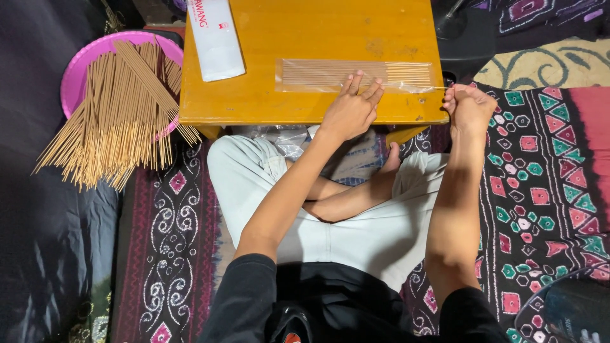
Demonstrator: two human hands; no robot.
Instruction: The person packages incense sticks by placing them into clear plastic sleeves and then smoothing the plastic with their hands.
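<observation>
Our left hand (351,109) presses flat on the clear sleeve of sticks (356,75); our right hand (469,105) pinches its end. Left of the sleeve lie a white packet (216,39) and a pink basin (76,70).

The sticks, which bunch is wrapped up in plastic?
The flat row of sticks on the wooden table, inside a clear plastic sleeve under the left hand. The other sticks lie loose and bare on the pink tray.

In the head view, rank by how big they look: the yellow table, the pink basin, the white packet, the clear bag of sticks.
1. yellow table
2. pink basin, partly covered by sticks
3. clear bag of sticks and white packet: look alike; the packet is cut off.
</observation>
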